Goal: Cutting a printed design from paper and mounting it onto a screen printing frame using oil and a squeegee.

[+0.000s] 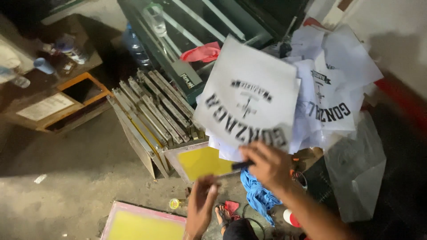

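Head camera view, looking down at a pile of white printed sheets (329, 95). At the near edge of that pile, the person's right hand (267, 164) lifts the top white printed sheet (247, 93) by its lower edge, fingers and thumb pinched together on it along with a small dark object (242, 165); what that object is cannot be told. The left hand (202, 202) hangs lower and left of the pile, blurred, fingers loosely together, holding nothing that shows. Left of the pile, wooden printing frames (153, 111) lean in a row, and a frame with yellow mesh (200, 162) stands just below the lifted sheet. Blue cloth (258, 193) lies under the right hand. A clear plastic bag (356, 169) sits right of the pile.
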